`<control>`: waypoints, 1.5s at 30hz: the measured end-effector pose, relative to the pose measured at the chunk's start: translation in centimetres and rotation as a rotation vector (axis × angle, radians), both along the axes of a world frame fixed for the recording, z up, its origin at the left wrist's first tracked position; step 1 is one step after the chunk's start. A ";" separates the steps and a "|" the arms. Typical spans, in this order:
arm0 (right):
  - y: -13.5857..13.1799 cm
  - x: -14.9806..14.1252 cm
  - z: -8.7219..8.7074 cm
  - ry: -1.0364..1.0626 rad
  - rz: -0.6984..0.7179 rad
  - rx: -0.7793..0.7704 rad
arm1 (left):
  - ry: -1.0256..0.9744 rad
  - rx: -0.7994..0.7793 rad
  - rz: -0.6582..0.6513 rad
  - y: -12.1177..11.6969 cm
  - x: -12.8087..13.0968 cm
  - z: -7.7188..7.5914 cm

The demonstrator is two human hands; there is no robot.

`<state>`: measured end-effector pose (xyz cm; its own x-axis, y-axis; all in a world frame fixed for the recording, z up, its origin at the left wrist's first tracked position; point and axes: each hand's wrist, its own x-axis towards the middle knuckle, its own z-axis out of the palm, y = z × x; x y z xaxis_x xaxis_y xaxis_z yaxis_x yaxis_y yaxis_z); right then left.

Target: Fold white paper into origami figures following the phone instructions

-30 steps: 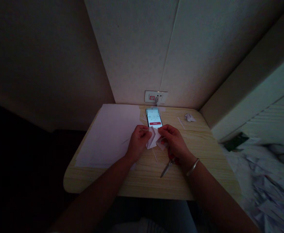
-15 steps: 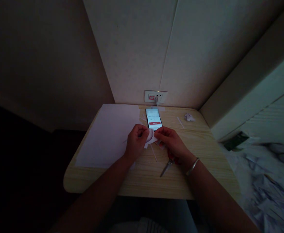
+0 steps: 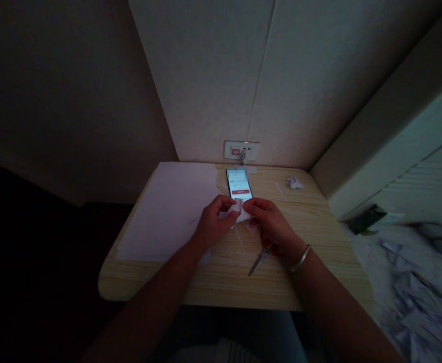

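Observation:
A small folded piece of white paper (image 3: 244, 216) is held between both hands above the table. My left hand (image 3: 215, 222) pinches its left side between thumb and fingers. On its right side, my right hand (image 3: 268, 217) grips the edge, with a bracelet on that wrist. Under the right hand lie red-handled scissors (image 3: 259, 260), blades toward me and handles partly hidden. Just beyond the fingers rests a lit phone (image 3: 239, 184). A thin paper strip (image 3: 239, 239) lies below the folded piece.
A stack of white paper sheets (image 3: 171, 206) covers the left of the wooden table (image 3: 243, 292). A folded paper piece (image 3: 294, 182) and a narrow strip (image 3: 280, 191) lie at the back right. Behind, a wall socket (image 3: 241, 150) holds a plug. Many papers (image 3: 425, 312) lie on a surface at right.
The paper in my hands has been turned and bent, and its visible shape is smaller. Both hands have shifted slightly around it. The scissors, sheets and phone stay in place.

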<state>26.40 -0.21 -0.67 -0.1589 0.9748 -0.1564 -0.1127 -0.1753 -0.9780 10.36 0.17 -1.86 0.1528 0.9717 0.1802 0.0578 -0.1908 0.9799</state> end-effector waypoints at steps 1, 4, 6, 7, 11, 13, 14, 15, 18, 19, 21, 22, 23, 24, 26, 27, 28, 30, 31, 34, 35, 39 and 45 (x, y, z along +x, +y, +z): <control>0.1 0.1 -0.1 0.001 -0.016 0.000 | 0.019 0.000 -0.019 0.1 0.0 -0.1; 0.2 0.2 -0.4 -0.004 -0.026 0.014 | 0.045 0.005 -0.076 0.2 0.0 -0.4; 0.3 0.3 -0.6 0.000 -0.034 0.025 | 0.061 0.007 -0.107 0.2 0.1 -0.5; 0.3 0.2 -0.6 0.004 -0.043 0.028 | 0.070 0.009 -0.114 0.1 0.1 -0.5; 0.2 0.1 -0.5 0.001 -0.046 0.031 | 0.142 0.071 -0.063 0.0 0.0 -0.5; 0.2 0.1 -0.3 -0.003 -0.051 0.032 | 0.178 0.129 -0.020 -0.1 -0.1 -0.4; 0.2 0.1 -0.3 -0.006 -0.061 0.037 | 0.186 0.153 -0.003 -0.1 -0.1 -0.4; 0.2 0.0 -0.2 -0.012 -0.069 0.044 | 0.188 0.171 0.008 -0.2 -0.1 -0.3; 0.1 0.0 -0.1 -0.052 -0.065 0.060 | 0.203 0.233 0.040 -0.3 -0.2 -0.2; 0.1 0.0 -0.1 -0.065 -0.061 0.064 | 0.212 0.262 0.049 -0.3 -0.2 -0.2; 0.0 0.0 -0.1 -0.083 -0.048 0.071 | 0.225 0.311 0.068 -0.4 -0.2 -0.2; 0.0 0.0 -0.1 -0.087 -0.042 0.074 | 0.228 0.324 0.074 -0.4 -0.2 -0.2; 0.0 -0.1 -0.1 -0.091 -0.038 0.075 | 0.228 0.331 0.079 -0.4 -0.1 -0.2; 0.0 -0.1 0.0 -0.096 -0.036 0.075 | 0.229 0.339 0.084 -0.4 -0.1 -0.2; -0.1 -0.1 0.1 -0.107 -0.041 0.077 | 0.237 0.361 0.082 -0.4 -0.1 -0.2; -0.1 -0.2 0.2 -0.109 -0.044 0.080 | 0.244 0.375 0.069 -0.4 -0.1 -0.2; -0.1 -0.2 0.2 -0.109 -0.043 0.084 | 0.250 0.383 0.049 -0.3 0.0 -0.2; -0.2 -0.3 0.3 -0.102 -0.033 0.084 | 0.256 0.378 -0.003 -0.3 0.0 -0.1; -0.2 -0.3 0.4 -0.099 -0.031 0.082 | 0.246 0.360 -0.020 -0.3 0.0 -0.2; -0.1 -0.3 0.2 -0.105 -0.052 0.077 | 0.150 0.233 -0.003 -0.2 0.1 -0.4; -0.1 -0.2 0.2 -0.111 -0.058 0.075 | 0.107 0.163 0.013 -0.2 0.2 -0.4; -0.1 -0.3 0.0 -0.123 -0.053 0.058 | -0.034 -0.049 0.051 -0.2 0.4 -0.6; -0.1 -0.2 0.3 -0.097 -0.071 0.062 | -0.145 -0.088 0.032 0.1 0.4 -0.5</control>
